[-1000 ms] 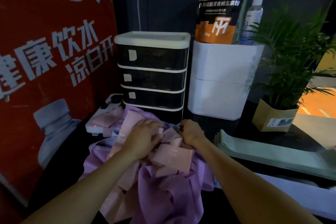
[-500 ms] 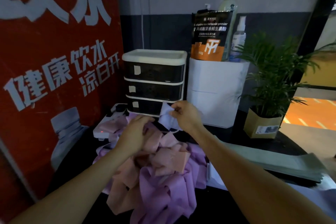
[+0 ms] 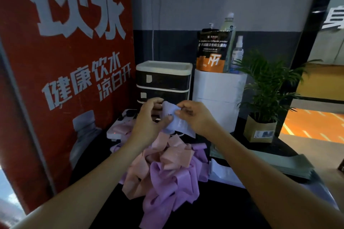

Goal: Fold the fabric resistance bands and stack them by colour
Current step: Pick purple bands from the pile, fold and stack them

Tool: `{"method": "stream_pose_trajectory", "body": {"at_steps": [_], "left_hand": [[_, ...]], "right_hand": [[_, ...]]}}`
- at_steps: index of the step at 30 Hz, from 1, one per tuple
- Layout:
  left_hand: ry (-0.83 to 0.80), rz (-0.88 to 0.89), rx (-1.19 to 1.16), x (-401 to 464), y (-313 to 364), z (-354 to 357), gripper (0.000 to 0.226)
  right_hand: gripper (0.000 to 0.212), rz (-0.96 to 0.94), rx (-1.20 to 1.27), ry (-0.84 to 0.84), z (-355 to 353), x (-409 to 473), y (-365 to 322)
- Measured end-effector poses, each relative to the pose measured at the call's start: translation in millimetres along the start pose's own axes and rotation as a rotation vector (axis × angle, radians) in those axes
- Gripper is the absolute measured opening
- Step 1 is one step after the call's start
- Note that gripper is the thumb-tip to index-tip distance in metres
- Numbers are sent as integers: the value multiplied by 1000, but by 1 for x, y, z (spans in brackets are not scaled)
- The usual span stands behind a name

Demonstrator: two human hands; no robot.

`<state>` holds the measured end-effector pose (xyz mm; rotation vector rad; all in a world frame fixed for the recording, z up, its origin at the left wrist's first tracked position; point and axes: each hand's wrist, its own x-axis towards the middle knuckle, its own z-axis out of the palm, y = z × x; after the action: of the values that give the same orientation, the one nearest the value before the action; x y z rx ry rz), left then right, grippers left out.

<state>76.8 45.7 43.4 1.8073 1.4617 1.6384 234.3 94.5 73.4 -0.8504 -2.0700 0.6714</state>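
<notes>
A tangled heap of fabric bands lies on the dark table: pink bands (image 3: 167,156) on top and purple bands (image 3: 167,189) spilling toward me. Above the heap both hands hold up a pale lilac band (image 3: 172,117). My left hand (image 3: 149,122) pinches its left side between thumb and fingers. My right hand (image 3: 195,117) pinches its upper right edge. The band's lower end hangs down between my wrists, partly hidden.
A black-and-white drawer unit (image 3: 163,82) and a white bin (image 3: 217,98) with a pouch and bottles stand behind the heap. A potted plant (image 3: 264,109) stands right, flat grey-green sheets (image 3: 279,163) lie beside it. A white power strip (image 3: 119,126) and red sign (image 3: 65,80) sit left.
My right hand lifted the pale lilac band out of the heap, and my left hand rose from the pile to take its other side. The view tilted upward.
</notes>
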Motion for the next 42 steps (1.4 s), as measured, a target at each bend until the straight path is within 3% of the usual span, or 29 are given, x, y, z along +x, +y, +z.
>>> {"method": "stream_pose_trajectory", "body": {"at_steps": [4, 8, 12, 17, 25, 31, 37, 39, 42], "left_hand": [[-78, 60, 23, -18, 3, 4, 34], [-28, 17, 84, -33, -3, 12, 8], [46, -148, 6, -39, 2, 23, 32], [29, -318, -230, -38, 14, 35, 17], [-69, -399, -307, -43, 32, 69, 17], [-308, -311, -133, -49, 46, 91, 25], [-188, -89, -2, -44, 77, 103, 14], [-316, -175, 28, -49, 86, 103, 21], [-552, -521, -161, -64, 97, 102, 45]], "right_hand": [[16, 17, 35, -85, -8, -25, -3], [29, 113, 16, -127, -22, -48, 5], [29, 184, 5, -75, -41, -68, 14], [28, 242, -63, -49, -63, -91, 22], [21, 299, -118, -34, -89, -123, 33], [14, 359, 136, 87, -108, -138, 25], [15, 403, 355, 247, -117, -144, 18], [15, 418, 393, 276, -115, -144, 18], [14, 427, 435, 263, -106, -143, 17]]}}
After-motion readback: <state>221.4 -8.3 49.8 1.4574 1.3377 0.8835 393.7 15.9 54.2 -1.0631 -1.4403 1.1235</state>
